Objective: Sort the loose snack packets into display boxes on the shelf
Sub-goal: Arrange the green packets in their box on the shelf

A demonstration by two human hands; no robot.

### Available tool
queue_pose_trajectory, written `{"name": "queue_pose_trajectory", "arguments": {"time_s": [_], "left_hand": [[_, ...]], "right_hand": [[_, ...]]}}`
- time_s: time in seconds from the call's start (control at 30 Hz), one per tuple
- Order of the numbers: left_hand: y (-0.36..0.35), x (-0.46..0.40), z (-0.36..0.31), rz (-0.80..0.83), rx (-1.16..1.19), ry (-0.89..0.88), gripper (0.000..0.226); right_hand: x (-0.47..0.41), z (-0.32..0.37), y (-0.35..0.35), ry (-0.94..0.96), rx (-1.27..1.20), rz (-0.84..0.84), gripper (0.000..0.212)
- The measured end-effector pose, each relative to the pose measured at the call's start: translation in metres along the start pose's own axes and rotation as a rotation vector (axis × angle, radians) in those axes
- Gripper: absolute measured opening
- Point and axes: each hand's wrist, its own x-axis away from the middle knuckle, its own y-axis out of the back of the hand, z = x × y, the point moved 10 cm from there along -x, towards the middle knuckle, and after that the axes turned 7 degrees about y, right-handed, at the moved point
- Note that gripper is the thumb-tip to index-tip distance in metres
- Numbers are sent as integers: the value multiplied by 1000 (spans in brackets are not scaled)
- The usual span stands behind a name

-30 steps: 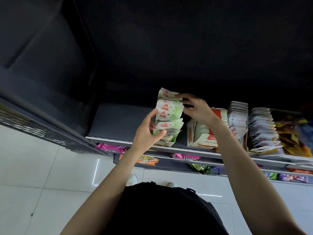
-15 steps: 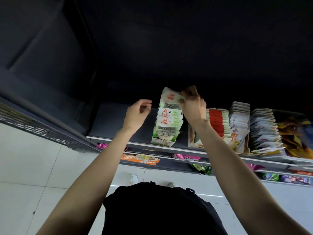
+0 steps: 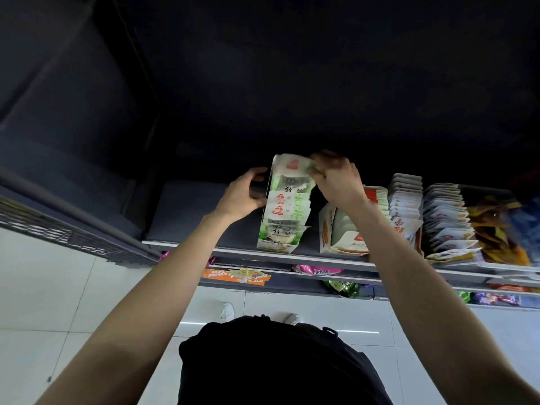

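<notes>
A green-and-white display box (image 3: 277,244) stands on the dark shelf (image 3: 187,217), filled with a row of green-and-white snack packets (image 3: 287,210). My right hand (image 3: 336,179) pinches the rearmost packet (image 3: 292,166) at the back of the box. My left hand (image 3: 244,194) is at the box's left wall, thumb against the side and fingers curled near the back edge. To the right stands an orange-and-white display box (image 3: 344,238) with packets in it.
Further right on the shelf are rows of white packets (image 3: 406,200), more white packets (image 3: 447,220) and yellow-and-blue bags (image 3: 502,229). Lower shelves hold pink (image 3: 315,270) and green packets (image 3: 342,287). White tiled floor (image 3: 58,302) lies below.
My left hand moved right, from open air to the side of the green box. My right hand stayed at the back of the box on the rear packet.
</notes>
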Motion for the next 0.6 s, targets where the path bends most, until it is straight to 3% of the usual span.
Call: {"name": "queue_pose_trajectory", "arguments": {"time_s": [0.17, 0.33, 0.5, 0.6], "left_hand": [[-16, 1, 4, 124, 71, 65, 82], [-11, -1, 6, 73, -18, 33, 82], [-5, 7, 12, 61, 198, 49, 59], [7, 15, 9, -15, 304, 72, 37]], "right_hand": [[-10, -8, -6, -118, 27, -74, 30], [-12, -2, -40, -5, -68, 90, 81], [2, 3, -25, 127, 47, -61, 60], [-2, 2, -41, 116, 33, 65, 60]]}}
